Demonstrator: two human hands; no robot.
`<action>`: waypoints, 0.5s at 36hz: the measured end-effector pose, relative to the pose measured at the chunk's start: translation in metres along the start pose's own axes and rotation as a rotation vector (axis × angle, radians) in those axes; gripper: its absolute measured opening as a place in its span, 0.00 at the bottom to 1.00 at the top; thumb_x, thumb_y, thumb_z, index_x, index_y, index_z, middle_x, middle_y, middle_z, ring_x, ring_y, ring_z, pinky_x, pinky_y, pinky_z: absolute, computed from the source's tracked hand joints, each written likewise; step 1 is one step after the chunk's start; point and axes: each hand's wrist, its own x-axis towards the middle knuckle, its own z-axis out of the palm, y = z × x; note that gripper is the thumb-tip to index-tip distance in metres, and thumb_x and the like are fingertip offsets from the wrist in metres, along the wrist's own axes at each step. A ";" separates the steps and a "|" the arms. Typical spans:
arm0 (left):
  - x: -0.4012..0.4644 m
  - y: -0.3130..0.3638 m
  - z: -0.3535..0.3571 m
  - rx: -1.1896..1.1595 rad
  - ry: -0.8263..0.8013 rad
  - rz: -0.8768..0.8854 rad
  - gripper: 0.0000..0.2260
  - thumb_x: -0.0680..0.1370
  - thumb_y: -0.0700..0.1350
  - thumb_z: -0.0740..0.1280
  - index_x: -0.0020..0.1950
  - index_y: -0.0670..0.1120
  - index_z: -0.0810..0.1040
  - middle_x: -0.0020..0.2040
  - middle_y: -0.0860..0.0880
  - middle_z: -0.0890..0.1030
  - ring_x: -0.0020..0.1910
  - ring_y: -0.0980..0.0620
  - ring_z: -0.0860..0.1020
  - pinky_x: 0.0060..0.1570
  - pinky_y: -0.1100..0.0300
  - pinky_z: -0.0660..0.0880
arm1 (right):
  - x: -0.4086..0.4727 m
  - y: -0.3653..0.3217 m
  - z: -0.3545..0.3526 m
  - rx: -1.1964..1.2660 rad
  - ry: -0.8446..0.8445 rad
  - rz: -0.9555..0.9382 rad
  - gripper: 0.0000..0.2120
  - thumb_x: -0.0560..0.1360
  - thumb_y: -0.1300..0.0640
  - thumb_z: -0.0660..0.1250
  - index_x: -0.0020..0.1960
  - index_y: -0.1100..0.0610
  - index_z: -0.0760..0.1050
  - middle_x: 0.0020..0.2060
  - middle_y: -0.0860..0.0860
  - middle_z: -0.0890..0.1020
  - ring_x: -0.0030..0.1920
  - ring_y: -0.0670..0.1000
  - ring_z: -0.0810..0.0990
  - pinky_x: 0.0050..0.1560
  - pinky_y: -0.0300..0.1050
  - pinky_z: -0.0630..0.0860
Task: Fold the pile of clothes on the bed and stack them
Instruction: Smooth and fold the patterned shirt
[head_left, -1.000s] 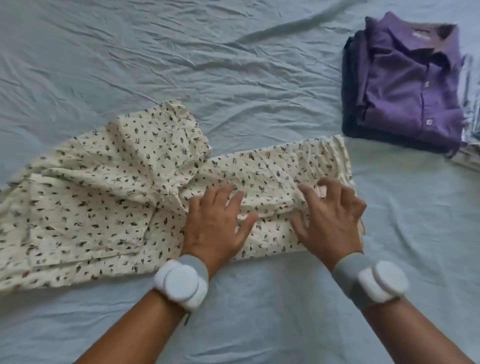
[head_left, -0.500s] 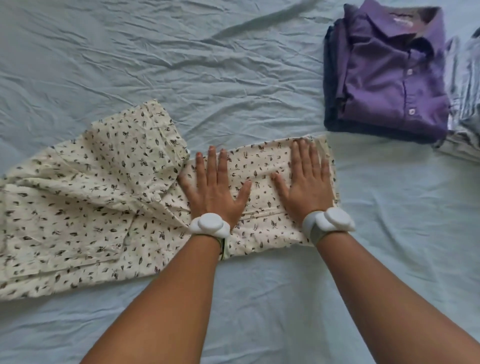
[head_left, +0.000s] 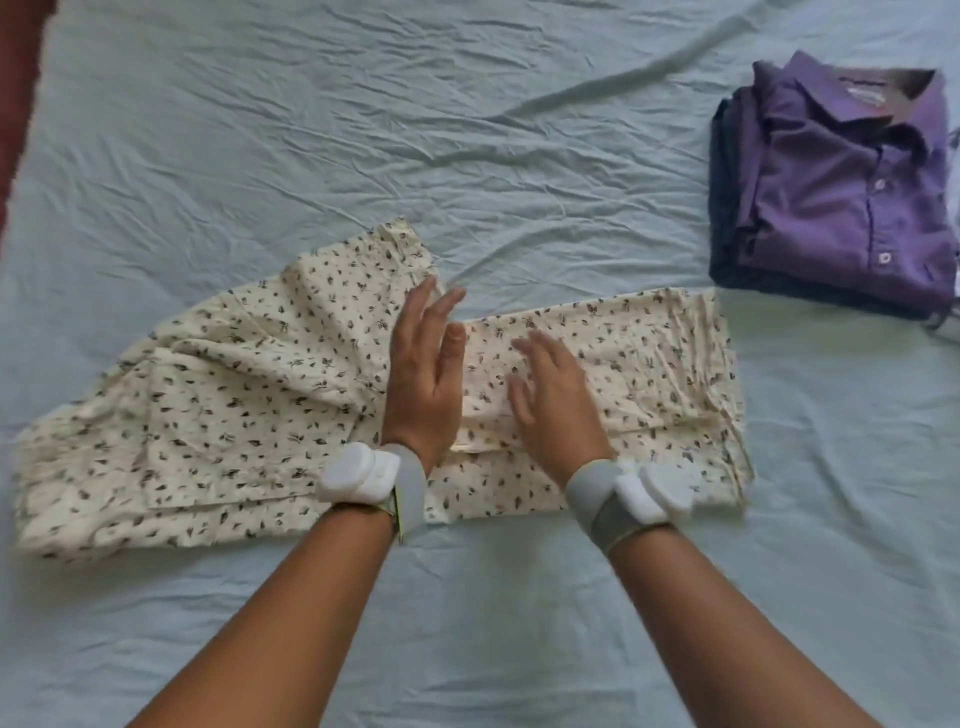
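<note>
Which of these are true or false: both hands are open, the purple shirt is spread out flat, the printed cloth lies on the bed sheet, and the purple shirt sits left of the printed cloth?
1. Both the left hand and right hand are open. True.
2. The purple shirt is spread out flat. False: it is folded, on top of a dark folded garment.
3. The printed cloth lies on the bed sheet. True.
4. The purple shirt sits left of the printed cloth. False: it is to the upper right.

bare forearms; grey wristbands (head_left: 410, 486), white pods.
</note>
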 end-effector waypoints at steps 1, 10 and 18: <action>0.003 0.000 -0.007 0.037 0.007 0.032 0.24 0.82 0.60 0.49 0.69 0.49 0.72 0.74 0.49 0.65 0.75 0.53 0.60 0.73 0.61 0.57 | -0.002 -0.013 0.009 0.061 -0.017 -0.023 0.17 0.80 0.58 0.59 0.69 0.58 0.70 0.70 0.54 0.67 0.72 0.52 0.63 0.69 0.38 0.56; 0.067 -0.086 -0.086 0.504 0.054 -0.170 0.25 0.80 0.54 0.51 0.66 0.39 0.73 0.67 0.39 0.73 0.70 0.38 0.67 0.70 0.44 0.61 | 0.006 -0.093 0.095 0.180 0.006 0.153 0.19 0.76 0.61 0.63 0.66 0.58 0.71 0.70 0.60 0.61 0.70 0.59 0.58 0.70 0.52 0.60; 0.114 -0.122 -0.105 0.720 -0.106 -0.531 0.37 0.74 0.67 0.62 0.75 0.45 0.59 0.74 0.42 0.60 0.72 0.39 0.59 0.71 0.41 0.57 | 0.015 -0.094 0.111 0.304 0.136 0.380 0.15 0.76 0.62 0.64 0.62 0.56 0.71 0.61 0.56 0.61 0.51 0.53 0.71 0.56 0.38 0.69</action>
